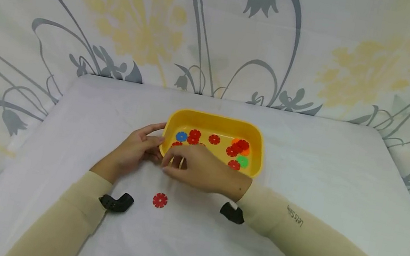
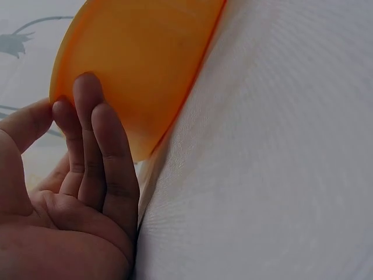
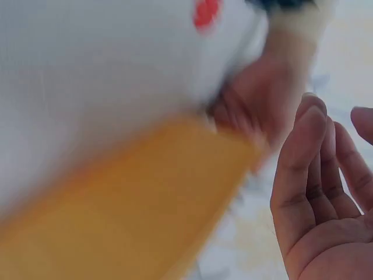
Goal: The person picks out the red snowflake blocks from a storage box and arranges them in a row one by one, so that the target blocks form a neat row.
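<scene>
A shallow yellow tray (image 1: 216, 123) holds several small, notched plastic flower discs, mostly red (image 1: 214, 139). At its left end my left hand (image 1: 133, 147) holds the tray, thumb at the rim and fingers against the outer wall (image 2: 134, 70). Across the tray's near edge hangs my right hand (image 1: 203, 169), hiding part of the rim and some discs. Its fingers (image 3: 297, 169) are loosely bent, and nothing shows between them and the thumb. On the white cloth, nearer to me, lies a single red flower disc (image 1: 160, 200).
Inside the tray are also a blue disc (image 1: 181, 136), a green disc (image 1: 242, 161) and some orange ones (image 1: 245, 152). White cloth (image 1: 325, 167) covers the table. Behind it hangs a flower-patterned curtain (image 1: 221, 35). Black wrist mounts (image 1: 116, 202) sit on both sleeves.
</scene>
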`<state>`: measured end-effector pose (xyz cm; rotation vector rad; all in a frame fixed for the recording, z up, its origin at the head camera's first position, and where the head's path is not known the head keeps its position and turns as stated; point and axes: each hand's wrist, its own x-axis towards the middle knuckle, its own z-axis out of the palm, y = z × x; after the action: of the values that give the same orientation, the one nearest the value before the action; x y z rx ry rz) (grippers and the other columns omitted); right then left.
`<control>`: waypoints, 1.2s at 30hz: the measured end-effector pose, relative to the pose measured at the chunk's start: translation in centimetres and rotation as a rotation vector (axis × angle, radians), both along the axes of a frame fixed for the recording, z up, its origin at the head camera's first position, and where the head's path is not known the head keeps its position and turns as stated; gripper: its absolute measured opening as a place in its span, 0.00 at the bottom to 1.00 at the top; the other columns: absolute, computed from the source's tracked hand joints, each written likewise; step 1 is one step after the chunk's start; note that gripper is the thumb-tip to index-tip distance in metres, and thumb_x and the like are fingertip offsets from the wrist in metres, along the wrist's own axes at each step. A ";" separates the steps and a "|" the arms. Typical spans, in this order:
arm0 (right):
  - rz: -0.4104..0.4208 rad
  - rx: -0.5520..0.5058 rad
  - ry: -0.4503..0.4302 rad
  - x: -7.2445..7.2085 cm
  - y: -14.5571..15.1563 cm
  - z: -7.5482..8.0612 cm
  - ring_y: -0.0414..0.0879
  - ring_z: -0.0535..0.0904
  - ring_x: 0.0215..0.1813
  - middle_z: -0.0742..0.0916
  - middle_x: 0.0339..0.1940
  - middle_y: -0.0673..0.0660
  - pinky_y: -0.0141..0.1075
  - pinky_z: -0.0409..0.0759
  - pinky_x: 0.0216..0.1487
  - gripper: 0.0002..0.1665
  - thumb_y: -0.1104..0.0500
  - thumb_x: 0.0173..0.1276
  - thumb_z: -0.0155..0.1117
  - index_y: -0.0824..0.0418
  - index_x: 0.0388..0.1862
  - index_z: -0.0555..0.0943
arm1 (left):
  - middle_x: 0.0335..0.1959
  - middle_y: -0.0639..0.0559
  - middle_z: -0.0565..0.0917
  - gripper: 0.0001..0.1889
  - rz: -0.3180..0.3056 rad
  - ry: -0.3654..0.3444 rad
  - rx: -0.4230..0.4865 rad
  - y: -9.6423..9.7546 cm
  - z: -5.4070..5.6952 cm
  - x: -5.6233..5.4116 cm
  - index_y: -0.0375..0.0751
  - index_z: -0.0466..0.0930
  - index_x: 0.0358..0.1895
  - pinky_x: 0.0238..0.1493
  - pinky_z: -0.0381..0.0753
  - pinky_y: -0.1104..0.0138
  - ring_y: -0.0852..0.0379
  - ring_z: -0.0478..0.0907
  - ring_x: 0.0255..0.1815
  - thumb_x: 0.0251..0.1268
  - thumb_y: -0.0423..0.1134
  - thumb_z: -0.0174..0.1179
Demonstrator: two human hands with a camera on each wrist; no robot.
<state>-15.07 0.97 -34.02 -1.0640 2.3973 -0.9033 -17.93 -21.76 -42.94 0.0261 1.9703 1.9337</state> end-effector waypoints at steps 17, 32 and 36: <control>-0.196 0.367 0.031 -6.8 2.1 -1.4 0.49 0.78 0.44 0.85 0.45 0.54 0.35 0.82 0.51 0.16 0.56 0.71 0.66 0.58 0.55 0.81 | 0.35 0.54 0.84 0.29 0.009 -0.037 0.097 1.3 0.0 0.8 0.54 0.53 0.79 0.46 0.87 0.68 0.60 0.83 0.32 0.80 0.44 0.48; -0.231 0.391 0.049 -7.7 2.2 -3.0 0.49 0.80 0.53 0.86 0.53 0.55 0.41 0.80 0.65 0.21 0.57 0.68 0.70 0.59 0.59 0.81 | 0.39 0.53 0.84 0.29 0.005 -0.036 0.099 1.4 0.7 0.5 0.56 0.53 0.79 0.45 0.87 0.68 0.59 0.83 0.32 0.80 0.44 0.49; -0.210 0.388 0.071 -7.8 2.2 -3.0 0.48 0.81 0.52 0.88 0.52 0.55 0.40 0.81 0.63 0.18 0.57 0.67 0.70 0.59 0.55 0.84 | 0.39 0.52 0.84 0.29 0.008 -0.033 0.097 1.3 0.7 0.5 0.55 0.53 0.79 0.45 0.87 0.68 0.59 0.83 0.32 0.80 0.44 0.49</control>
<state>-22.88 3.14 -37.05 -0.7190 2.6334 -0.4341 -17.42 -20.50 -42.21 0.0118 1.8575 2.0205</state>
